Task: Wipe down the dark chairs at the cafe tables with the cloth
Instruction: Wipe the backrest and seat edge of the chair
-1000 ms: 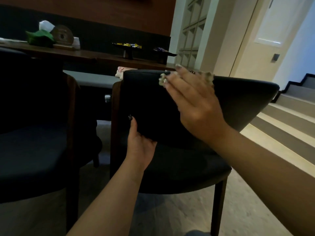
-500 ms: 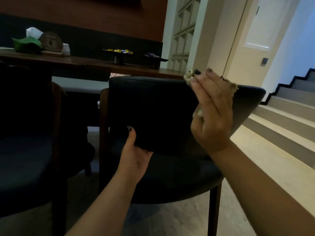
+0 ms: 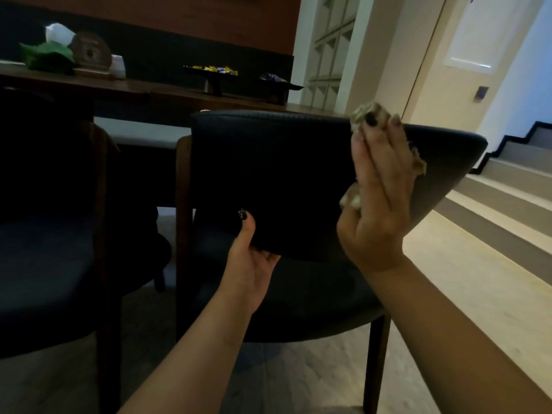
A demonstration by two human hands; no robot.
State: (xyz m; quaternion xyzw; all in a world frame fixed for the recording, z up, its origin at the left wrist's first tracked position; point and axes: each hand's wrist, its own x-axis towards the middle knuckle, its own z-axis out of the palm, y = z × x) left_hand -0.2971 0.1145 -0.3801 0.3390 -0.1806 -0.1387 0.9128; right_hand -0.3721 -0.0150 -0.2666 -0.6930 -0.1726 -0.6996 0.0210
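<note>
A dark upholstered chair (image 3: 277, 174) with wooden legs stands in front of me, its curved backrest facing me. My left hand (image 3: 249, 258) grips the lower edge of the backrest, thumb on the outer face. My right hand (image 3: 375, 201) holds a crumpled beige cloth (image 3: 363, 113) against the right part of the backrest, fingers pointing up to its top edge. Bits of the cloth stick out above, below and to the right of my fingers.
A second dark chair (image 3: 50, 249) stands close on the left. Behind both runs a long wooden table (image 3: 167, 92) with a green tissue holder (image 3: 47, 56) and dark snack stands (image 3: 213, 76). Steps (image 3: 507, 186) rise at the right. Pale floor lies under the chairs.
My right hand with the cloth has slid rightward along the top of the backrest and turned more upright. My left hand has kept its grip on the lower edge.
</note>
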